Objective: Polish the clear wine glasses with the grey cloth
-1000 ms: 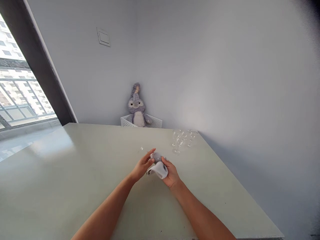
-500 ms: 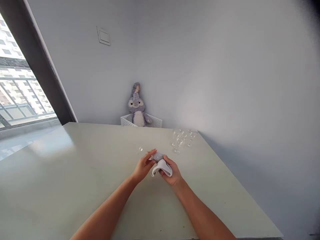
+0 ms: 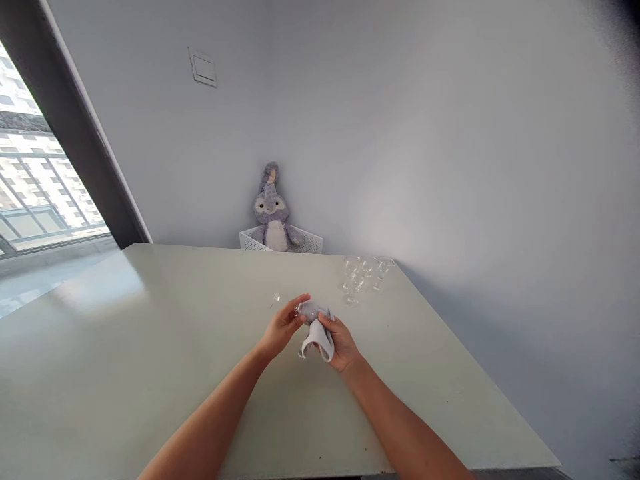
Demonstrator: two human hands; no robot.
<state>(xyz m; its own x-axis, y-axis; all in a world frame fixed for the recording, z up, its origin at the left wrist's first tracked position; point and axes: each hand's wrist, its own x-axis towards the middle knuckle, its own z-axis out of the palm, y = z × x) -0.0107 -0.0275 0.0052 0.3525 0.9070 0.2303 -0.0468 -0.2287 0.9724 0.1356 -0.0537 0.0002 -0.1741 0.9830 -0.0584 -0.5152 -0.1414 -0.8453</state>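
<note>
My left hand (image 3: 283, 327) grips the left end of a clear glass (image 3: 309, 311), thumb below it and fingers above. A white and grey cloth (image 3: 319, 339) is bunched in my right hand (image 3: 341, 340), which presses it around the right side of the glass. The cloth's lower part hangs down in an open fold between my hands. The glass lies roughly sideways above the table, and part of it is hidden by the cloth and my fingers.
Several clear stemmed glasses (image 3: 353, 270) stand near the back right edge of the pale table (image 3: 175, 320). A small clear glass object (image 3: 276, 298) is left of my hands. Behind the table, a plush toy (image 3: 274, 220) sits in a white basket (image 3: 313, 244) against the wall.
The cloth has shifted slightly left and turned, its fold now hanging more steeply. My right fingers have moved along the glass. The whole view has shifted slightly.
</note>
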